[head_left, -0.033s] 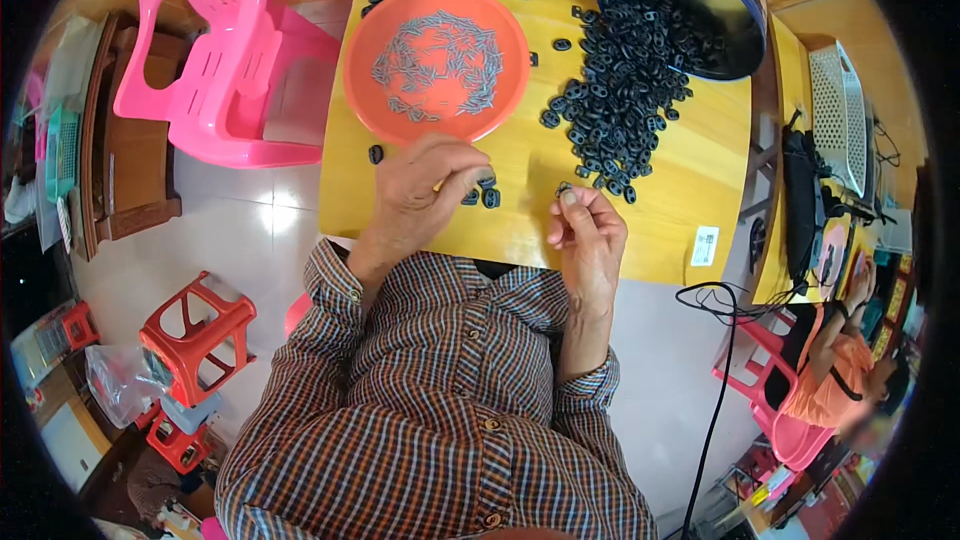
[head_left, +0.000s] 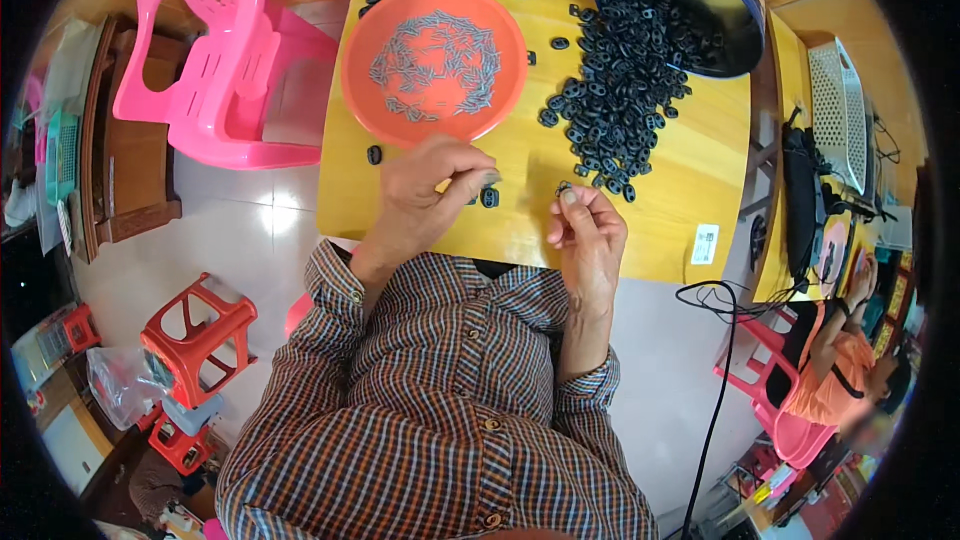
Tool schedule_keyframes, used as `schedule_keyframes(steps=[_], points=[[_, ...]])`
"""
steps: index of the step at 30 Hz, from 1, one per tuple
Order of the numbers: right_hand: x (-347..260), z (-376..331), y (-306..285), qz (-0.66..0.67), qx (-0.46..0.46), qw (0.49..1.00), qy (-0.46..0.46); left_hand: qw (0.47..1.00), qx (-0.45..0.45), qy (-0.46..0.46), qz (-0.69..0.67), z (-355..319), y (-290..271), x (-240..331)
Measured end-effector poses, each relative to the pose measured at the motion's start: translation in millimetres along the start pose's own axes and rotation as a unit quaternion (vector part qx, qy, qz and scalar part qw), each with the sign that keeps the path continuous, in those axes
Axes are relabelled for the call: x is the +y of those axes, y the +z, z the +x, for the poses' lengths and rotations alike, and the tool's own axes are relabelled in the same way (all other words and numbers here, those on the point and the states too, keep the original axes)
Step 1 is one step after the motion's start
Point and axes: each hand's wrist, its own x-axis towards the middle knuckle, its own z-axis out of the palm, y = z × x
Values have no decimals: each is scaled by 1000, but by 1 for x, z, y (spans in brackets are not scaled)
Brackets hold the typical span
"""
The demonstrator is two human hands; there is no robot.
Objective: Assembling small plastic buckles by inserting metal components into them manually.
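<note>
Fingers (head_left: 478,180) of the left hand (head_left: 430,190) are pinching a black piece over the counter (head_left: 690,170), right hand (head_left: 588,230) is gripping another, while most black rings (head_left: 620,100) are lying unprocessed.

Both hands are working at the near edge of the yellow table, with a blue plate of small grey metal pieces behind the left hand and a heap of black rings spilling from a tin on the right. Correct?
Not quite: the plate is orange, not blue, as the head view shows. The rest stands.
</note>
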Motion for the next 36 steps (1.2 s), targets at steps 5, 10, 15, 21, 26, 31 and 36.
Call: schedule_keyframes(steps=[5, 10, 15, 21, 26, 31, 36], points=[[1, 0, -2, 30, -12, 999, -4, 964, -77, -147, -209, 1, 26, 0], [-1, -1, -2, 31, -8, 999, -12, 905, -96, -237, -340, 4, 38, 2], [-1, 1, -1, 38, -10, 999, -14, 901, -119, -244, -337, 10, 40, -1], [0, 9, 1, 68, -20, 997, -14, 890, -136, -284, -330, 18, 44, 0], [-3, 15, 5, 69, -25, 997, -21, 884, -129, -280, -351, 25, 47, 1], [-3, 20, 5, 88, -23, 995, -29, 880, -109, -275, -371, 29, 50, -2], [-3, 20, 5, 98, -16, 994, -38, 873, -108, -271, -390, 29, 54, -6]])
